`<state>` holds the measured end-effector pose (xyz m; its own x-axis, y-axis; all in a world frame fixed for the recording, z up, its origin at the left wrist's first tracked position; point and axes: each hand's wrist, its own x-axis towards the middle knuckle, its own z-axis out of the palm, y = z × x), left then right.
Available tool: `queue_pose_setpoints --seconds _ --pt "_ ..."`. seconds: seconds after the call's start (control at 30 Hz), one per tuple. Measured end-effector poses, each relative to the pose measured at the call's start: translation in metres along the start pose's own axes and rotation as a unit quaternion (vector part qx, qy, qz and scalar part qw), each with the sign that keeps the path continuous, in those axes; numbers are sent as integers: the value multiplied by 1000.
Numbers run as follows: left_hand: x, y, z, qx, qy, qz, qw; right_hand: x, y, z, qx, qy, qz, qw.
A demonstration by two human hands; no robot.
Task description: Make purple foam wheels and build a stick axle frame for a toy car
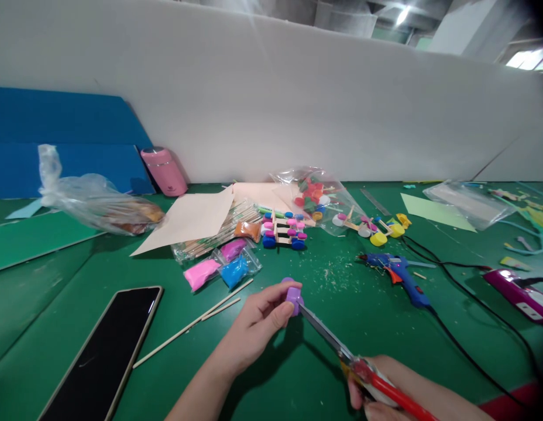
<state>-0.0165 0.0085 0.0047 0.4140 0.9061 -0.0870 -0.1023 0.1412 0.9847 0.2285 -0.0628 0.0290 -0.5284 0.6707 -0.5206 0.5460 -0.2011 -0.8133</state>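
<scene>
My left hand (258,327) pinches a small purple bottle cap (293,295) just above the green table. Into that cap pokes the metal tip of a pair of red-handled scissors (342,351), which my right hand (385,392) grips at the bottom right of the view. Both hands hover over the near middle of the table, and part of the right hand is cut off by the frame edge.
A phone (107,351) lies at the near left, with thin wooden sticks (196,321) beside it. A blue glue gun (401,275) with a black cord lies to the right. Behind are clay packets (221,266), a bottle-cap car (284,231), a bag of caps (315,196) and a pink flask (164,171).
</scene>
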Motion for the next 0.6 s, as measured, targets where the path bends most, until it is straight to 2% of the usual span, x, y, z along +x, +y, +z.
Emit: queue_pose_setpoints --seconds 0.33,0.6 --pt "-1 -2 -4 -6 -16 -11 1000 3 -20 -3 -63 26 -3 998" --pt "-1 10 -11 35 -107 -11 994 0 -23 -2 -100 9 0 995"
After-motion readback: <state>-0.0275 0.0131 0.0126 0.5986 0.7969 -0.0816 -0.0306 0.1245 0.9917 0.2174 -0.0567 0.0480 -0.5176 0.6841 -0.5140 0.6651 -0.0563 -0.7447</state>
